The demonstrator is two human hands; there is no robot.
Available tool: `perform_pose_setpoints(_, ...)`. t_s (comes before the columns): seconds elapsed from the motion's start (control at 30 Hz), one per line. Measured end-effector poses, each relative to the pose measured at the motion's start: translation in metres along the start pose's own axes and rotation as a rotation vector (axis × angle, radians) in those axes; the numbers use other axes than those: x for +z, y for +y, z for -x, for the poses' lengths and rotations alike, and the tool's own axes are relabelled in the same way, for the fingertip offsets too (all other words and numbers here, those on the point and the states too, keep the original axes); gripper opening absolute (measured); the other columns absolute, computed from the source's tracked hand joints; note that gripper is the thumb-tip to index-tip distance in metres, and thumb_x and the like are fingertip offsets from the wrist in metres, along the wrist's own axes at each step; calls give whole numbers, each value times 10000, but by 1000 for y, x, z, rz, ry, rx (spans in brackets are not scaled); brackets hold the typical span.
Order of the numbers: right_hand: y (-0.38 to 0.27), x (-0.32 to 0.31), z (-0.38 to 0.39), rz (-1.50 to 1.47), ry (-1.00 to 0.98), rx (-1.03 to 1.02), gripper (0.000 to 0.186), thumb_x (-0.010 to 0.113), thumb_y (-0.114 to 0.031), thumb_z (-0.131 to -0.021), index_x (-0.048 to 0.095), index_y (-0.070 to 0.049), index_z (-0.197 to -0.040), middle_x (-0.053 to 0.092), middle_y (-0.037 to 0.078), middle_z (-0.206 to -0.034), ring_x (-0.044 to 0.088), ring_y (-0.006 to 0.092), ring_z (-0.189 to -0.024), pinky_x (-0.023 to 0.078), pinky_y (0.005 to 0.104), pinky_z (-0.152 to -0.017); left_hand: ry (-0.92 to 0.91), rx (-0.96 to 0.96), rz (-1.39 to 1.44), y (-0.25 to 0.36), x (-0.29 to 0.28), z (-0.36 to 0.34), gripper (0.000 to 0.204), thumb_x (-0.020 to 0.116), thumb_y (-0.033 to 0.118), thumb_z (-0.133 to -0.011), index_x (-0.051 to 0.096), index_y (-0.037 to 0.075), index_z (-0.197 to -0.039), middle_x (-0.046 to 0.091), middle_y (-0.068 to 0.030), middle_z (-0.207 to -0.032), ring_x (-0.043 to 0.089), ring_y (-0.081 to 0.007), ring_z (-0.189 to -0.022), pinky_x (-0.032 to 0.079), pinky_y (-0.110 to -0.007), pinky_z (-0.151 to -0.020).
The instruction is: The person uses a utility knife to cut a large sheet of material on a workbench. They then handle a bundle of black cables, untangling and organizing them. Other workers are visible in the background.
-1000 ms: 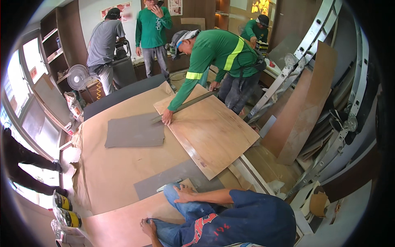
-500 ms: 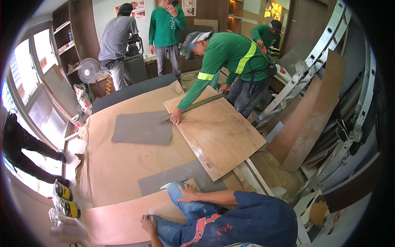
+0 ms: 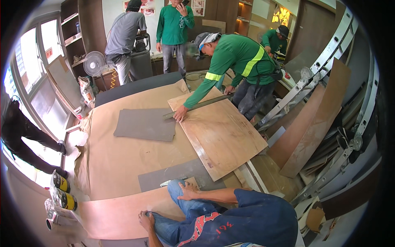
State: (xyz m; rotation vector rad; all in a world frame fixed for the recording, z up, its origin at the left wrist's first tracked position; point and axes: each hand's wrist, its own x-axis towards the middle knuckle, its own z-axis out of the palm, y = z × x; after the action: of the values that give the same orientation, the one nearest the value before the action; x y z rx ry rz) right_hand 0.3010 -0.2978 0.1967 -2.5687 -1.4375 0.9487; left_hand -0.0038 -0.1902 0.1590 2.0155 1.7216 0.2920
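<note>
My right hand [image 3: 188,191] lies spread over one denim-covered knee [image 3: 175,190], with nothing in it. On my other knee rests my left hand [image 3: 146,220], its fingers loosely bent over the denim and also holding nothing. Under and beside my legs runs a long pale-brown board [image 3: 119,212]. Just beyond my right knee, a small tool [image 3: 165,183], partly hidden, lies on a dark grey sheet [image 3: 154,179]. Farther off, a co-worker in green [image 3: 242,53] leans over a plywood panel [image 3: 224,140], both hands on a long metal bar [image 3: 201,104] lying across it.
Brown paper [image 3: 103,156] covers the large work surface; grey sheets [image 3: 145,124] lie on it. Paint cans [image 3: 68,201] stand at the left, near a person in dark trousers [image 3: 31,133]. A ladder [image 3: 306,78] and leaning boards [image 3: 314,123] line the right. Other people stand behind.
The view has shifted slightly, so the far people and boards appear farther right. My hands stay on my knees. The co-worker's hands remain on the metal bar.
</note>
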Motion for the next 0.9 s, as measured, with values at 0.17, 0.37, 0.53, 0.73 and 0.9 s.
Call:
perform_pose_setpoints(0.17, 0, 0, 0, 22, -15, 12, 1029, 673, -639, -775, 201, -128, -1534, 317, 289, -1479, 410, 525, -1274, 403, 645, -976, -29, -14, 25, 6, -5, 3, 355, 685, 275, -802, 672, 101, -1111, 526, -121, -1384, 427, -332, -1332, 360, -487, -1076)
perform_pose_setpoints(0.37, 0, -5, 1, 5, -28, 12, 1073, 664, -665, -760, 168, -141, -1556, 270, 320, -1504, 356, 526, -1327, 366, 603, -1043, -53, -14, 50, 11, -11, 4, 352, 675, 283, -829, 671, 98, -1129, 515, -121, -1418, 399, -357, -1362, 325, -495, -1110)
perform_pose_setpoints(0.53, 11, 0, -14, -84, -55, -26, 1140, 675, -682, -731, 127, -136, -1568, 175, 335, -1550, 212, 524, -1417, 229, 572, -1152, 4, 54, -18, -8, 8, -9, 391, 668, 384, -859, 687, 72, -1093, 557, -160, -1368, 470, -364, -1307, 385, -440, -1083)
perform_pose_setpoints(0.73, 89, 25, -141, -705, 163, -117, 773, 623, -570, -869, 502, 16, -1359, 611, 171, -1283, 583, 304, -1173, 462, 404, -1000, -101, -31, 24, 18, -10, -7, 413, 632, 326, -861, 642, 105, -1210, 495, -107, -1440, 346, -304, -1412, 268, -463, -1150)
perform_pose_setpoints(0.9, 53, -36, -234, -986, 60, 158, 684, 664, -539, -857, 480, -152, -1390, 591, 60, -1296, 608, 189, -994, 496, 380, -826, -63, -86, 7, 2, -11, 3, 384, 650, 272, -861, 638, 114, -1210, 491, -108, -1440, 347, -311, -1409, 249, -490, -1151)
